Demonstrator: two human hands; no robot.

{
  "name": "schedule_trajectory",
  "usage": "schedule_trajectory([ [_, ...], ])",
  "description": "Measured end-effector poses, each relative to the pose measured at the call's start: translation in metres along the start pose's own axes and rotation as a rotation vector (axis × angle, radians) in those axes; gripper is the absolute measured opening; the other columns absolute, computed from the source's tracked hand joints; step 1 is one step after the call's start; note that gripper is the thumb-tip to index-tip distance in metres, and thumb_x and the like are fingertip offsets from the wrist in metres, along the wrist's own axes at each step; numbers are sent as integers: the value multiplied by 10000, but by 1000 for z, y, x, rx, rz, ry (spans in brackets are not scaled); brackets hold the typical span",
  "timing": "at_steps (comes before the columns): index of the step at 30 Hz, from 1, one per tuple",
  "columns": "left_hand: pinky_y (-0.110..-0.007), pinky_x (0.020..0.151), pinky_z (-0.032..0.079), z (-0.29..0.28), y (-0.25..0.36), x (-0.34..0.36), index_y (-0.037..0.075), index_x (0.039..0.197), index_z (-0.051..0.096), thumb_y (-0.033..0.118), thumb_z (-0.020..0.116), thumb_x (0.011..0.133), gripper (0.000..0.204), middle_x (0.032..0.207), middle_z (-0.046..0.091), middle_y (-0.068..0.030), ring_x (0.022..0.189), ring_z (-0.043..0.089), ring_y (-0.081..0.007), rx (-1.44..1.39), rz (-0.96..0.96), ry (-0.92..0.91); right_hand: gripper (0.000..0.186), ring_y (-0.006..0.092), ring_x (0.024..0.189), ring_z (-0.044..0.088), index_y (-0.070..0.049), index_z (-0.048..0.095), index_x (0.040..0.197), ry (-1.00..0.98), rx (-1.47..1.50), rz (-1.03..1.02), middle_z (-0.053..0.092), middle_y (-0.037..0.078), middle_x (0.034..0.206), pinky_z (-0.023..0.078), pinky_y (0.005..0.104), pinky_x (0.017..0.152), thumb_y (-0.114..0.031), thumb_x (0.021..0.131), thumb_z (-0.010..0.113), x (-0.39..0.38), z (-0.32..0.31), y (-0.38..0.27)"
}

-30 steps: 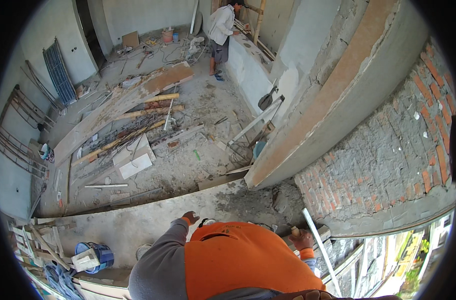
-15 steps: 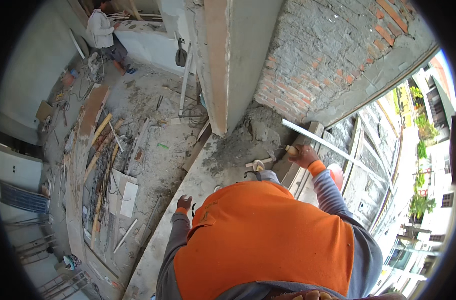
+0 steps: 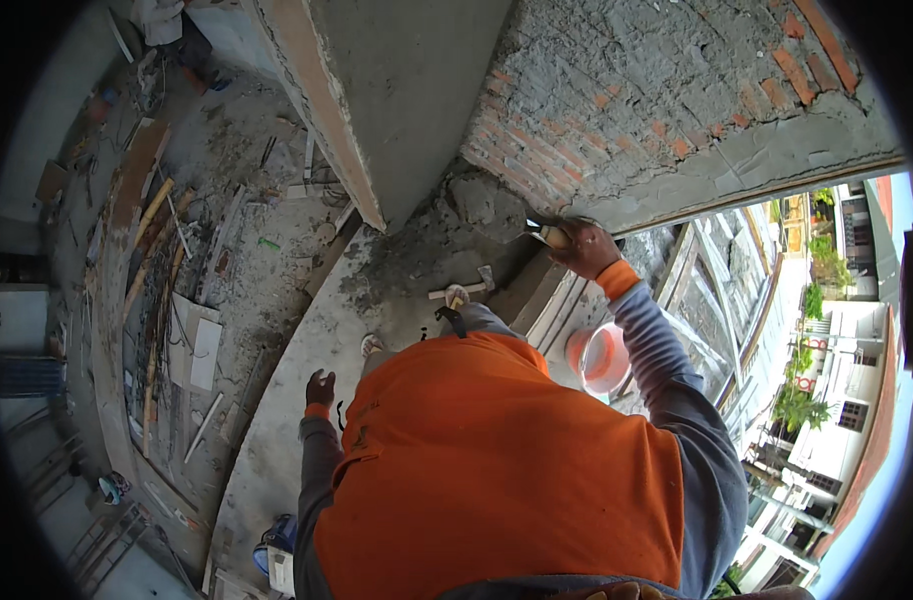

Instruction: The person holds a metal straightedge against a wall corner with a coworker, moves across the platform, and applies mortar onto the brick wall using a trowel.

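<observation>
My right hand (image 3: 585,250) is closed around the pale wooden handle of a trowel (image 3: 554,237). Only a short bit of its metal shows beyond the handle, close to the foot of the rough brick wall (image 3: 577,140). My left hand (image 3: 320,388) hangs low at my side over the concrete ledge (image 3: 277,440), its fingers loosely bent and apart, with nothing seen in them. Beside my right forearm stands a pinkish-orange bucket (image 3: 599,358); its contents are hard to make out. On the ground by my foot lies a small tool with a wooden handle and metal head (image 3: 487,278).
A grey plastered column (image 3: 397,90) rises ahead. Down to the left, long planks (image 3: 107,330), poles and rubble cover a lower floor, where another person (image 3: 162,20) stands far off. Framing timbers lie to the right, past the wall's edge. A blue-and-white object (image 3: 277,550) sits lower left.
My right hand has moved forward and slightly left with the trowel, nearer the brick wall. My view has turned, bringing the bucket more into sight. The left hand still hangs at my side.
</observation>
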State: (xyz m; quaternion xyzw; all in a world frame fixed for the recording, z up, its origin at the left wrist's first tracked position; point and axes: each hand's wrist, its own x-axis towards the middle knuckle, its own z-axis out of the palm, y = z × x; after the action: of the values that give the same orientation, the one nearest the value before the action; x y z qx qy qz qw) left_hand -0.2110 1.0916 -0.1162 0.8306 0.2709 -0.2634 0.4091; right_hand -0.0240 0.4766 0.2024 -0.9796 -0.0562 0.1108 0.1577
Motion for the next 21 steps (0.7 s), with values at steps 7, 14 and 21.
schedule_trajectory([
  [7,-389,906,460,41,27,-43,-20,1262,503,390,605,868,577,1131,621,-222,1064,597,-320,5,-39,41,429,345,854,613,-39,626,994,-73,102,-165,618,161,894,499,419,741,-348,712,721,28,-5,11],
  [14,-388,873,479,52,21,-81,-24,1244,514,385,629,857,575,1095,634,-227,1018,619,-322,-26,-186,119,360,227,708,609,-25,659,967,-349,533,-217,633,133,777,490,342,675,-268,723,765,55,-38,59],
  [21,-391,853,490,66,25,-108,-28,1233,521,365,644,851,562,1079,637,-236,1013,624,-317,-104,-186,134,430,343,735,647,15,626,976,141,-49,173,655,208,788,516,403,648,-376,804,672,171,-119,201],
])
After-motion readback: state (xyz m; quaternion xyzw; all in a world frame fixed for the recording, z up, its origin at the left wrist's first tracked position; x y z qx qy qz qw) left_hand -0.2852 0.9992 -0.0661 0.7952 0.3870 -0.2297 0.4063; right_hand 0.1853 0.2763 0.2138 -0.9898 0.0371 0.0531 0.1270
